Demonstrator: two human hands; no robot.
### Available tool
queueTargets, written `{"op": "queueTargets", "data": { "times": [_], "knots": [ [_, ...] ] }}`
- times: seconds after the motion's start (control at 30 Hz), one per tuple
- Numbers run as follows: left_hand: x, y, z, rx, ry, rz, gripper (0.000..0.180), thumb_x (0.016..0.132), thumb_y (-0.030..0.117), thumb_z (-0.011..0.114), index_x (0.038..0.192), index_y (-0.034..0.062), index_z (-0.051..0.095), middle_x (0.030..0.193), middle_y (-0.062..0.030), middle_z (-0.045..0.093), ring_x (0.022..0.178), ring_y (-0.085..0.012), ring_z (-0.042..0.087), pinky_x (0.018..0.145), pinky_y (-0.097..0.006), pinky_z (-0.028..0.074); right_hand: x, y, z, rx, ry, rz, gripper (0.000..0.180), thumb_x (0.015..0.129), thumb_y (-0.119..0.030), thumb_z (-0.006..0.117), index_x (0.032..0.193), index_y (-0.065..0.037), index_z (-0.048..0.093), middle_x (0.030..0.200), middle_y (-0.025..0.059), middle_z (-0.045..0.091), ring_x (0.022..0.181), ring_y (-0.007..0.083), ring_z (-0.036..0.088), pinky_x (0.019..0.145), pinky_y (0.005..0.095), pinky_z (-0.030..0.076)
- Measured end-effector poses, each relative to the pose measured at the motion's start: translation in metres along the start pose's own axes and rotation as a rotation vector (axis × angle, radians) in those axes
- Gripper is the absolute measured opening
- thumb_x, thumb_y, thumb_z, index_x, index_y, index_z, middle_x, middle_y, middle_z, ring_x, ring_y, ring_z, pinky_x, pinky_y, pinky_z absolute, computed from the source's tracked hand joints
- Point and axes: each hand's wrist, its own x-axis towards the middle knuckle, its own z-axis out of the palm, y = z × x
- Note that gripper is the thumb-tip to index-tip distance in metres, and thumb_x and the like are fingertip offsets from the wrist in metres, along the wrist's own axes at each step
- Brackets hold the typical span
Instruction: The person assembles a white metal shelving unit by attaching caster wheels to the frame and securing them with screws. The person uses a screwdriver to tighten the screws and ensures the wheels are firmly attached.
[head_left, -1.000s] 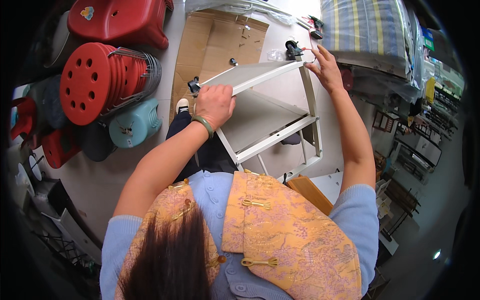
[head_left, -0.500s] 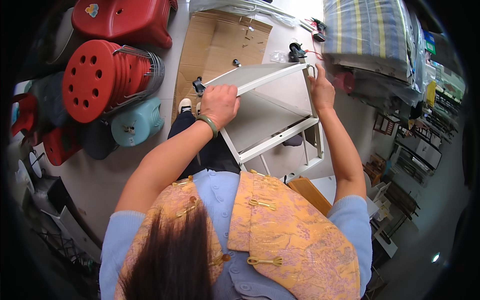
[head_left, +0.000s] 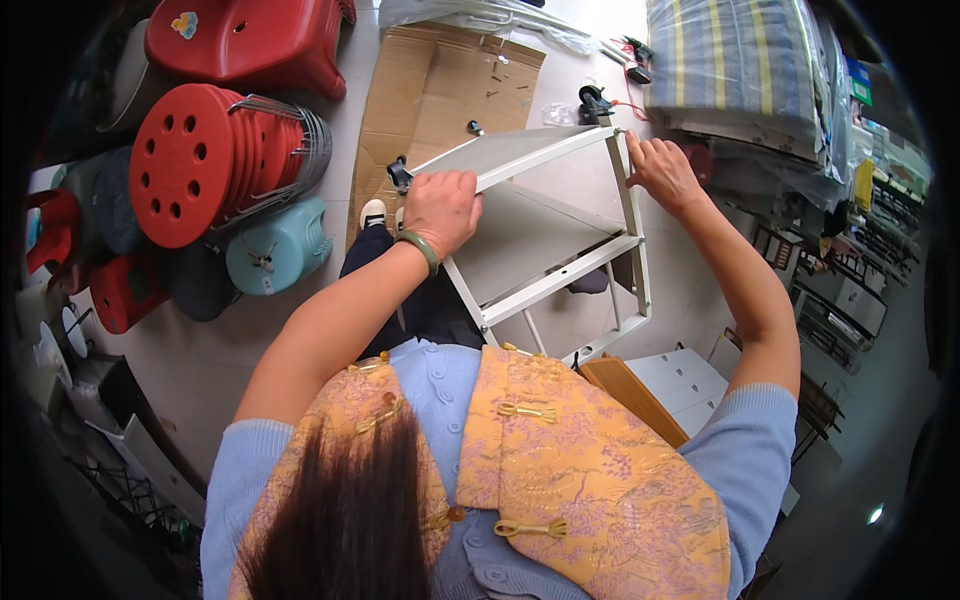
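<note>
A white metal rack [head_left: 562, 279] with light grey shelf panels [head_left: 535, 222] stands tilted in front of me. My left hand [head_left: 443, 208], a green bangle at its wrist, is closed round the near left edge of its upper panel. Close by that hand, a black caster [head_left: 398, 173] sits at the rack's left corner. At the far right corner, my right hand [head_left: 665, 175] has its index fingertip on a small fitting [head_left: 620, 131], with the other fingers curled. What those fingers hold, if anything, is hidden. Another black caster [head_left: 594, 102] shows just beyond that corner.
Loose screws [head_left: 495, 78] lie on flattened cardboard [head_left: 400, 95] ahead. A power drill [head_left: 638, 65] rests beyond, near a plastic-wrapped striped mattress [head_left: 730, 60]. Stacked red stools [head_left: 180, 165] and a teal stool [head_left: 270, 250] stand left. A wooden-edged white cabinet [head_left: 680, 380] is at lower right.
My right hand has turned at the rack's corner, its elbow swinging outward to the right and its index finger now on the fitting. My left hand keeps its grip.
</note>
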Motion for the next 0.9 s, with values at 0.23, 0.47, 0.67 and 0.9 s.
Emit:
{"op": "queueTargets", "data": {
  "times": [0.23, 0.47, 0.67, 0.9],
  "knots": [
    [-0.001, -0.001, 0.000, 0.007, -0.009, -0.010, 0.022, 0.077, 0.027, 0.065, 0.085, 0.0107, 0.053, 0.075, -0.0040, 0.055, 0.078, -0.0211, 0.057, 0.074, -0.034, 0.039, 0.087, -0.024, -0.047, 0.178, -0.389, 0.501, 0.067, 0.082, -0.064, 0.051, 0.100, -0.002, 0.069, 0.095, 0.0184, 0.066, 0.095, 0.0259, 0.064, 0.073, 0.0355, 0.050],
    [0.001, 0.002, -0.002, -0.004, -0.017, -0.006, 0.023, 0.076, 0.027, 0.065, 0.086, 0.0103, 0.053, 0.076, -0.0042, 0.056, 0.077, -0.0209, 0.057, 0.075, -0.034, 0.039, 0.081, 0.057, 0.057, 0.894, -0.207, 1.332, 0.048, 0.086, -0.045, 0.055, 0.099, 0.000, 0.068, 0.106, 0.0213, 0.065, 0.105, 0.0361, 0.061, 0.086, 0.0410, 0.048],
    [0.000, -0.001, -0.003, -0.026, -0.023, -0.022, 0.023, 0.077, 0.027, 0.065, 0.086, 0.0103, 0.053, 0.077, -0.0040, 0.056, 0.077, -0.0207, 0.057, 0.074, -0.034, 0.040, 0.032, 0.005, 0.039, 0.563, 0.022, 1.256, 0.035, 0.091, -0.046, 0.049, 0.096, -0.014, 0.063, 0.101, 0.0193, 0.064, 0.097, 0.0409, 0.059, 0.081, 0.0485, 0.047],
    [0.001, 0.000, -0.002, -0.025, -0.027, -0.015, 0.021, 0.076, 0.026, 0.066, 0.084, 0.0112, 0.054, 0.077, -0.0034, 0.056, 0.076, -0.0201, 0.057, 0.074, -0.033, 0.039, -0.007, -0.093, 0.034, 0.639, 0.368, 0.741, 0.018, 0.087, -0.024, 0.062, 0.083, -0.007, 0.056, 0.075, 0.0141, 0.061, 0.070, 0.0367, 0.059, 0.063, 0.0453, 0.046]
  ]
}}
